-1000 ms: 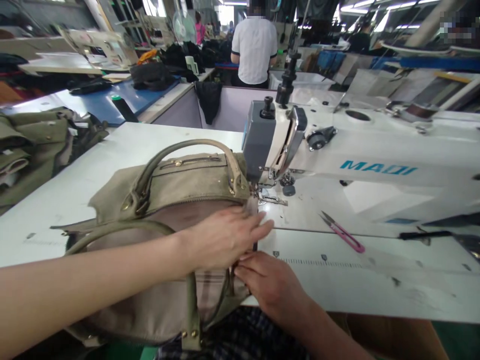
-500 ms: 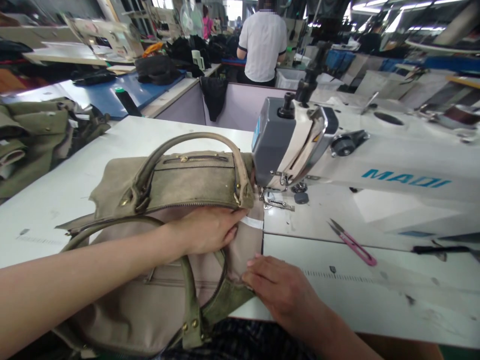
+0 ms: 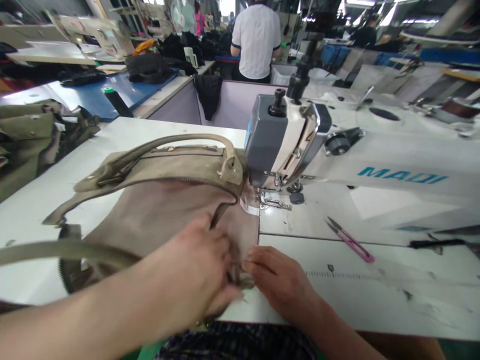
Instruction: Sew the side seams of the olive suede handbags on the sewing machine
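An olive bag [image 3: 176, 167] lies on the white table, its zipped opening spread and its pinkish-brown lining [image 3: 161, 205] showing. Its right edge reaches under the head of the sewing machine [image 3: 270, 140], by the presser foot. My left hand [image 3: 198, 265], blurred, has its fingers closed on the bag's lining and zipper edge. Close to its right, my right hand [image 3: 277, 275] pinches the lining's lower right edge. One bag handle [image 3: 67, 252] passes behind my left forearm; the other arches over the far side.
Pink-handled snips [image 3: 352, 242] lie right of my right hand. More olive pieces [image 3: 26, 135] are piled at the left. A green-topped thread cone [image 3: 117, 102] stands at the back left. Beyond the partition is a person in a white shirt [image 3: 257, 42].
My left hand has come back toward me from near the presser foot and closed on the bag. The near handle and edge have lifted and shifted left, exposing more lining. The view has shifted slightly.
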### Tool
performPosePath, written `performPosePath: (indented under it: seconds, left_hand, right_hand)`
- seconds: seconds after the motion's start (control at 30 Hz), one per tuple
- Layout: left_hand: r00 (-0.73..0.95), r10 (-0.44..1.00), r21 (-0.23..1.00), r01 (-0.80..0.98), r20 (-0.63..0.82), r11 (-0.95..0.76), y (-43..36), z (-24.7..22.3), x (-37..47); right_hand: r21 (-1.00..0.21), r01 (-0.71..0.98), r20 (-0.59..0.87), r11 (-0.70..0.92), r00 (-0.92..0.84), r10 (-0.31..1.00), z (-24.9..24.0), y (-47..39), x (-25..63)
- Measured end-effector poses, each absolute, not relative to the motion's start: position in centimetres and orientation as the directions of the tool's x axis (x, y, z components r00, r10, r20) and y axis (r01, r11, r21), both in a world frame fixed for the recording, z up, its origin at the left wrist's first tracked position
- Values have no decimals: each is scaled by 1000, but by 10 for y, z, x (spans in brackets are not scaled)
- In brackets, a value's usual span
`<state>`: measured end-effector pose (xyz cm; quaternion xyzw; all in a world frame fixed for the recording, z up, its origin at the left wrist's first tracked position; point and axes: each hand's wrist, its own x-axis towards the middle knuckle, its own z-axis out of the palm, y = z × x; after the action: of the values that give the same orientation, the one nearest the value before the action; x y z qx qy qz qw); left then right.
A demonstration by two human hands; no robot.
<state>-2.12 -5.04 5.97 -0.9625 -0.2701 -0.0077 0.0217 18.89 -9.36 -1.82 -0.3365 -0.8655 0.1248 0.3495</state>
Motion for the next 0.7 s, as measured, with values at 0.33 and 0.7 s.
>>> performPosePath:
  seconds: [0.33,0.7]
  left_hand:
    - [864,469,-32,482,182,-876,-114,11,-36]
    - [962,239,150,219,130,-964,-69,43,-28]
  right_hand:
    - [-484,580,478,655,-452,753,-18,-133,183]
    - [-423,640,480,641,-442,758,-15,-141,177]
